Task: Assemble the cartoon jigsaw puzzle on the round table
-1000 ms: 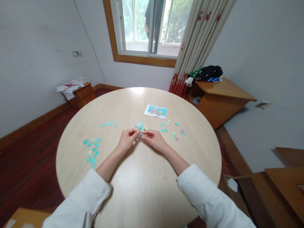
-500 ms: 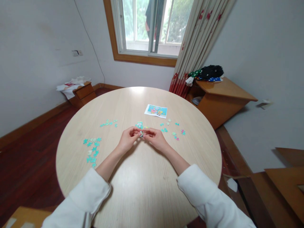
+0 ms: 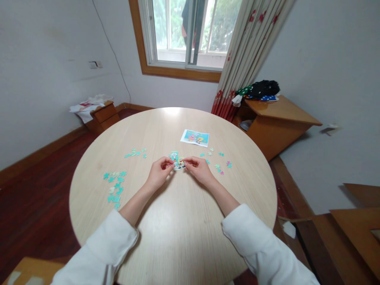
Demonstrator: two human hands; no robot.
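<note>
A small joined section of jigsaw puzzle (image 3: 179, 164), teal with yellow and white figures, lies at the middle of the round table (image 3: 178, 229). My left hand (image 3: 161, 171) pinches its left edge between thumb and fingers. At its right edge, my right hand (image 3: 198, 169) is closed in a pinch too, the fingertips partly covering the pieces. Just beyond the hands, the teal part of the puzzle shows between them. A printed reference picture (image 3: 195, 137) of cartoon figures on blue lies farther back.
Loose teal puzzle pieces (image 3: 116, 198) lie at the left, with another group (image 3: 136, 153) behind them. More pieces, some pink (image 3: 228, 164), are scattered to the right. A wooden cabinet (image 3: 282, 114) with clothes on top stands beyond the table's right side.
My hands have drawn slightly apart, the right one moving to the right. More of the joined puzzle section between them now shows. The other pieces lie as before.
</note>
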